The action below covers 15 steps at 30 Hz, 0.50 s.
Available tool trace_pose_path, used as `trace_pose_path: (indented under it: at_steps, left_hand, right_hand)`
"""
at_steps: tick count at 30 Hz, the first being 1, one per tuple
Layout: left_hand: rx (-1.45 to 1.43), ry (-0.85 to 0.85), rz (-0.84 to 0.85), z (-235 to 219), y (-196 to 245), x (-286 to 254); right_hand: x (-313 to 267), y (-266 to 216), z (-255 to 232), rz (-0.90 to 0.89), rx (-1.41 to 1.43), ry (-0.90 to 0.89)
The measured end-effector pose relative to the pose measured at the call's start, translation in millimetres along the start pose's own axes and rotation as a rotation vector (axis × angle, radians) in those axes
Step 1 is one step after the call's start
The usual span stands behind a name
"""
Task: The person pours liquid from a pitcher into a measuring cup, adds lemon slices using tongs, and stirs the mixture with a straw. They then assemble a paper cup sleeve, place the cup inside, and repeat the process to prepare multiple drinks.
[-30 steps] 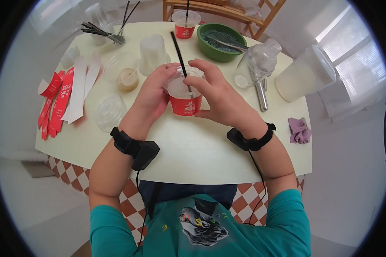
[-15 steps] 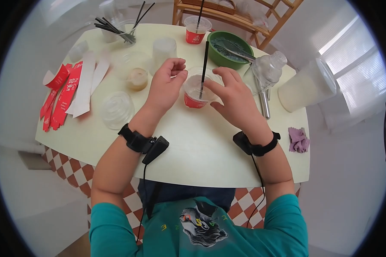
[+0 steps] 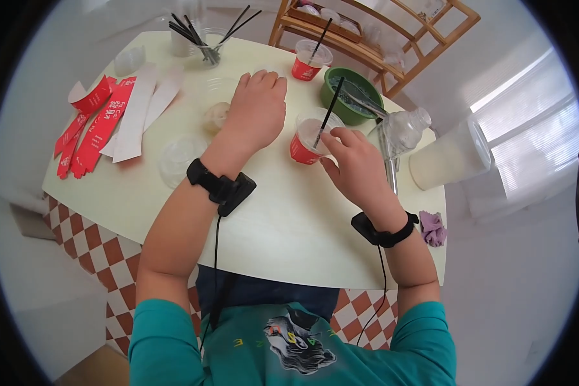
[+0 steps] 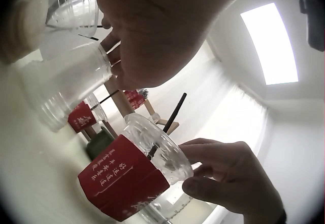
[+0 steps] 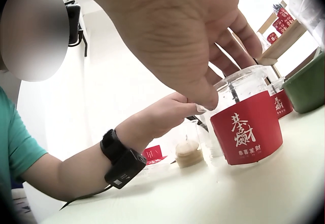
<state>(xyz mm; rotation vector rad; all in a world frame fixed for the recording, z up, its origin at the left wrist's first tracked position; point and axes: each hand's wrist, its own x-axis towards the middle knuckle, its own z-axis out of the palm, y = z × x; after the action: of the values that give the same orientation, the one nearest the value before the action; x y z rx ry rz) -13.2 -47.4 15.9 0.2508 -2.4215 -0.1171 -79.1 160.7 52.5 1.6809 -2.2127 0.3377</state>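
Note:
A clear lidded cup with a red sleeve (image 3: 304, 150) and a black straw (image 3: 329, 112) stands upright on the table. My right hand (image 3: 359, 159) is beside it, fingers loosely bent, with the thumb close to the lid's rim in the right wrist view. My left hand (image 3: 257, 109) reaches over a stack of clear plastic cups (image 4: 68, 81), which it mostly hides in the head view. In the left wrist view, its fingers (image 4: 112, 56) are right at the stack's upper end. Near this wrist sits a small pale tub (image 3: 216, 117), partly covered by the hand.
Behind are a second red-sleeved cup (image 3: 307, 67), a green bowl (image 3: 370, 90) and a container of black straws (image 3: 211, 55). Red and white paper sleeves (image 3: 103, 122) lie left. A clear bottle (image 3: 405, 128), a large pitcher (image 3: 447, 157) and a purple cloth (image 3: 433, 229) are right.
Both hands held the red-sleeved cup at first. The left hand has let go and moved left over the stacked cups; the right has loosened but stays beside the cup. The head view has shifted.

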Motion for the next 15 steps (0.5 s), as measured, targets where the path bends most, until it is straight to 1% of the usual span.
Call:
trace_pose_path:
  at_steps: [1,3,4,6,10,12,13,15]
  left_hand:
    - [-0.003,0.004,-0.006,-2.2,1.3,-0.1]
    - [0.023,-0.065,-0.051,-7.7,3.3,-0.5]
    - [0.020,-0.061,-0.055,-10.8,3.3,-0.8]
    - [-0.003,-0.102,-0.066,-16.8,2.7,-1.1]
    - [-0.052,-0.103,-0.057,-29.4,3.4,-2.5]
    - [-0.081,-0.160,-0.032,-36.6,5.5,-3.7]
    - [-0.084,-0.156,-0.040,-37.3,6.8,-4.8]
    - [-0.082,-0.159,-0.035,-38.6,9.8,-6.0]
  right_hand:
    - [4.1,1.6,3.0,-0.005,-0.004,-0.005]
    - [14.7,8.3,11.9,0.022,-0.012,0.037]
    - [21.0,12.8,15.0,0.017,-0.016,0.034]
    - [36.4,24.6,21.1,0.064,-0.022,-0.066]
    - [70.5,44.0,38.2,0.064,-0.011,-0.124]
    - [89.3,49.1,46.1,0.033,-0.032,-0.162]
    - [99.2,48.8,47.8,0.026,-0.035,-0.167]
    - [119.1,47.4,51.0,0.105,-0.056,-0.301]
